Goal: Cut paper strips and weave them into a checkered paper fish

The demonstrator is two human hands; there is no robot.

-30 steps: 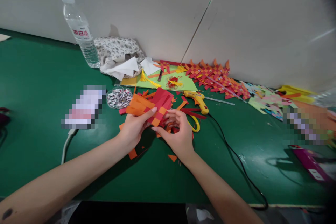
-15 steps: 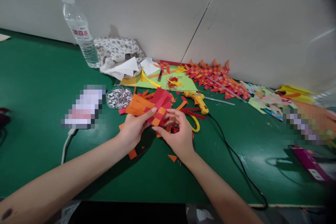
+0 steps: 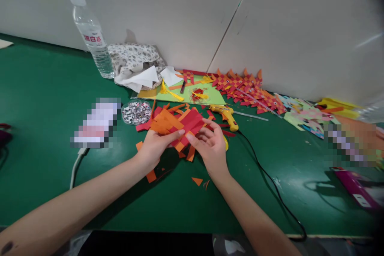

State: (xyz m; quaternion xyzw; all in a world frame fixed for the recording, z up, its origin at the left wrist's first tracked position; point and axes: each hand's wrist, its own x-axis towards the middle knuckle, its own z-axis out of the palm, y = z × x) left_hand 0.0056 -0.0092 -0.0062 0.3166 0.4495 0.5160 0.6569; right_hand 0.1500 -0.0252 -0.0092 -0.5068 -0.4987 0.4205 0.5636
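Between my hands is a woven piece of red and orange paper strips [image 3: 192, 123], its loose strip ends fanning up and left. My left hand [image 3: 156, 146] pinches its left part, thumb on top. My right hand [image 3: 211, 142] grips the right edge, thumb on the front face and fingers mostly behind the paper. Loose orange and red strips [image 3: 177, 107] lie on the table just beyond and under the piece. A yellow scissor handle [image 3: 227, 144] peeks out beside my right hand, mostly hidden.
A yellow glue gun [image 3: 226, 117] with a black cord lies right of the strips. Googly eyes [image 3: 136, 113] fill a clear tray on the left, near a phone [image 3: 97, 122]. Behind stand a water bottle [image 3: 93, 40] and a tissue pouch [image 3: 135, 62]. Finished woven paper fish [image 3: 249, 90] are heaped at the wall.
My right hand has turned and shifted a little right, its thumb moving up onto the front of the woven paper. The piece has tilted, and less of the yellow scissor handle shows.
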